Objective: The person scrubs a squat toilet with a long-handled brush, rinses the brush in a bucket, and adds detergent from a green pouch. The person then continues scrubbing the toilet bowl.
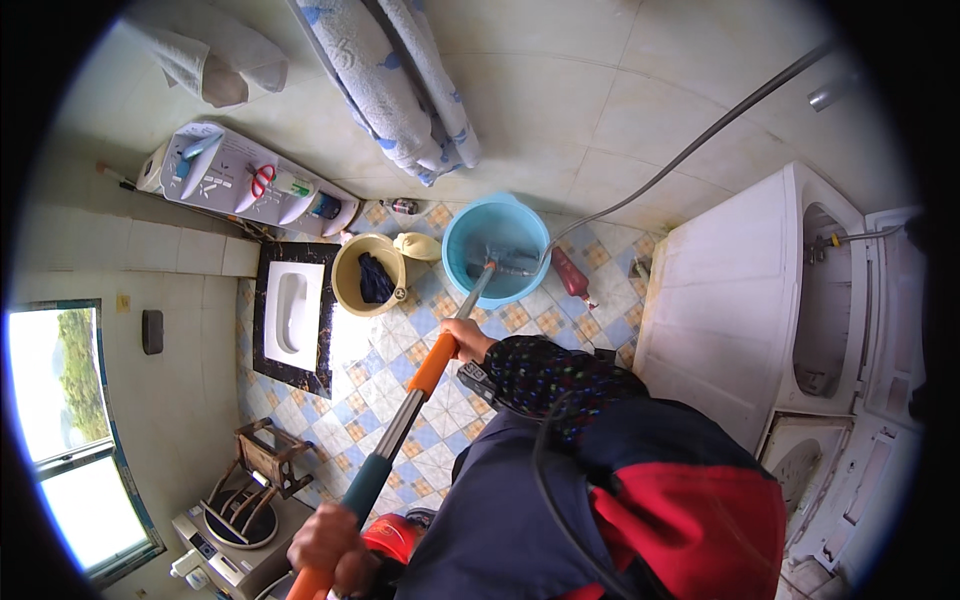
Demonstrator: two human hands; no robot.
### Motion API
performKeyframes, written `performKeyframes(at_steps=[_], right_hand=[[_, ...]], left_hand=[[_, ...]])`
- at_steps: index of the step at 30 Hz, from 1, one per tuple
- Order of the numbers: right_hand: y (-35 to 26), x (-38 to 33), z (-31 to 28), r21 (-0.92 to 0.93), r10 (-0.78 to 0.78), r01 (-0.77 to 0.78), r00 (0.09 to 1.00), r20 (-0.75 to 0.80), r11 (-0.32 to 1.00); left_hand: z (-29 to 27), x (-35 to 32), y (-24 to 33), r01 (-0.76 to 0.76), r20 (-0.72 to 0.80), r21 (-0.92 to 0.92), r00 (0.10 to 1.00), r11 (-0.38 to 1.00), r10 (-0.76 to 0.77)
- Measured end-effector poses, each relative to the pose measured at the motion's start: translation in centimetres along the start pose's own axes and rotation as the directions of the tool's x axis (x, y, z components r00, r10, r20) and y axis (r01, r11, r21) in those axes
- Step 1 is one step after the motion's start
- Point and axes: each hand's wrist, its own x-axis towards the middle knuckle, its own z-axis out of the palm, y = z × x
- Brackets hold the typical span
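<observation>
A long mop point(398, 425) with a steel, orange and teal pole slants from the lower left up to the blue basin point(455, 222). Its lower end rests inside the basin, where the head is hard to make out in the water. My right hand point(467, 340) is closed round the pole just above the upper orange grip. Lower down, my left hand point(330, 548) wraps the pole where teal meets orange. A grey hose point(690, 150) runs from the upper right to the basin's right rim.
Left of the basin stand a beige bucket point(346, 262) with dark cloth and a squat toilet point(292, 308). A red bottle point(570, 272) lies to its right. A washing machine point(715, 310) fills the right side; a wooden stool point(270, 455) is at lower left.
</observation>
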Motion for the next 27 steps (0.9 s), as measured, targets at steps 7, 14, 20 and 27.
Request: performKeyframes(at_steps=[7, 14, 20, 27], right_hand=[[-1.0, 0.9, 0.6, 0.073, -0.003, 0.004, 1.0, -0.015, 0.997], [-1.5, 1.0, 0.2, -0.008, 0.028, -0.028, 0.999, -0.041, 1.0], [-2.8, 1.4, 0.4, 0.005, -0.088, 0.089, 0.996, -0.013, 0.996], [-2.6, 1.7, -0.3, -0.013, 0.015, -0.015, 1.0, -0.024, 1.0]], left_hand=[[0.7, 0.3, -0.5, -0.055, 0.045, 0.056, 0.998, 0.997, 0.052], [-0.3, 0.5, -1.2, -0.006, 0.047, 0.045, 0.999, 0.999, 0.004], [-0.2, 0.2, -1.8, 0.051, -0.012, 0.073, 0.999, 0.996, -0.05], [1.1, 0.6, -1.6, -0.039, 0.165, 0.075, 0.986, 0.996, 0.026]])
